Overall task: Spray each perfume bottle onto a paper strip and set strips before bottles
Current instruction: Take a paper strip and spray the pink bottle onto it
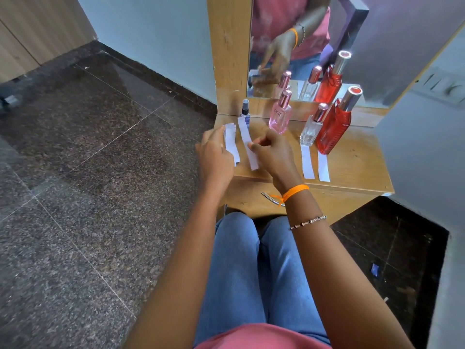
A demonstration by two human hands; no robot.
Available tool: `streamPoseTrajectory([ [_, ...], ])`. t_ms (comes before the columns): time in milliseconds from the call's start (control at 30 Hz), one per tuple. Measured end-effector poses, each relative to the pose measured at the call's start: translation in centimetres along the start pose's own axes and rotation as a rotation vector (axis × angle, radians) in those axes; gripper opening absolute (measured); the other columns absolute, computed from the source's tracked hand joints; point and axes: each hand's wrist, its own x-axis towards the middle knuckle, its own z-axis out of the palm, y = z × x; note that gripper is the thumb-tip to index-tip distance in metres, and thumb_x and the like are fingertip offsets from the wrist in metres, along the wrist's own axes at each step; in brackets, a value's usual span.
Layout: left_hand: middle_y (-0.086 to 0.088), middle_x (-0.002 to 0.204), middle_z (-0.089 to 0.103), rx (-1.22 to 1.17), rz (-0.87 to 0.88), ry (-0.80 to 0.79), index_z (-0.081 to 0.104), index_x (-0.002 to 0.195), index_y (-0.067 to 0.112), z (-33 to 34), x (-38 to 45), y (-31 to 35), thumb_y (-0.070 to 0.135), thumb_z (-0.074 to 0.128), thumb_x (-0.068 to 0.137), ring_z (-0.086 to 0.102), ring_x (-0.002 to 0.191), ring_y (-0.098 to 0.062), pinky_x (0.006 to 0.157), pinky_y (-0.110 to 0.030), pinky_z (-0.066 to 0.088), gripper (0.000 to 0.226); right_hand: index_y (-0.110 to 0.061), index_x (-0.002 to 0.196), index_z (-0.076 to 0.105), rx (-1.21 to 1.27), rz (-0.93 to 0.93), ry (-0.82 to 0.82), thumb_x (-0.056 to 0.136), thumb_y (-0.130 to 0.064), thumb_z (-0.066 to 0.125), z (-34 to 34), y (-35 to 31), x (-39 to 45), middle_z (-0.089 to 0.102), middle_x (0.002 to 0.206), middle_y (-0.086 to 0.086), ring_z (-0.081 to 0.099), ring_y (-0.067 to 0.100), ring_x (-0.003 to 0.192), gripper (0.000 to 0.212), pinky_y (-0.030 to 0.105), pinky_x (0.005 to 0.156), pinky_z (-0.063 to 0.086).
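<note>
A dark speckled stone floor (83, 152) surrounds a wooden vanity shelf (352, 157) under a mirror (289, 46). Four perfume bottles (333, 127) stand there. The left hand (216, 157) grips spare strips (230, 142); the right hand (273, 152) pinches one paper strip (247, 144).

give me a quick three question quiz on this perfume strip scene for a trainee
1. True or false: paper strips lie in front of the red bottle and the clear bottle.
2. Which hand pinches a single strip? A left, B right.
3. How many bottles stand on the shelf, not counting reflections?

Key: 1 true. 2 B, the right hand; the left hand holds a small stack of strips. 3 four.
</note>
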Motion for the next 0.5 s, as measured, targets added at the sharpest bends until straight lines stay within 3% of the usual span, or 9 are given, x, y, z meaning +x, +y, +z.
streamPoseTrajectory([
  [67, -0.007, 0.131, 0.049, -0.035, 0.037, -0.004, 0.055, 0.126, 0.012, 0.5, -0.9, 0.3, -0.007, 0.032, 0.086, 0.045, 0.12, -0.025, 0.095, -0.025, 0.036, 0.05, -0.018, 0.063, 0.047, -0.082, -0.006, 0.066, 0.083, -0.012, 0.067, -1.3, 1.1, -0.4, 0.053, 0.066, -0.003, 0.053, 0.018, 0.073, 0.029, 0.029, 0.064, 0.043],
  [200, -0.007, 0.124, 0.054, -0.048, 0.066, -0.113, 0.058, 0.12, 0.011, 2.7, -2.4, 0.8, -0.008, 0.033, 0.086, 0.048, 0.119, -0.021, 0.101, -0.028, 0.037, 0.047, -0.008, 0.079, 0.061, -0.249, -0.028, 0.179, 0.079, -0.008, 0.068, -3.2, 2.9, -0.9, 0.066, 0.082, 0.011, 0.062, 0.029, 0.086, 0.007, 0.035, 0.072, 0.045],
  [367, -0.008, 0.119, 0.057, -0.015, 0.102, -0.151, 0.059, 0.118, 0.01, 4.2, -2.9, 1.0, -0.007, 0.034, 0.086, 0.052, 0.114, -0.023, 0.097, -0.029, 0.038, 0.044, -0.005, 0.088, 0.059, -0.414, -0.115, 0.228, 0.078, -0.011, 0.068, -3.7, 3.8, -1.4, 0.065, 0.088, 0.012, 0.058, 0.028, 0.088, 0.015, 0.027, 0.063, 0.026],
  [500, -0.006, 0.116, 0.058, -0.029, 0.094, -0.147, 0.059, 0.115, 0.012, 4.3, -2.4, 1.2, -0.007, 0.034, 0.087, 0.052, 0.112, -0.021, 0.092, -0.026, 0.039, 0.042, -0.001, 0.106, 0.053, -0.385, -0.247, 0.313, 0.082, -0.01, 0.066, -3.4, 2.6, -0.9, 0.057, 0.103, 0.017, 0.055, 0.033, 0.094, 0.028, 0.036, 0.076, 0.041],
])
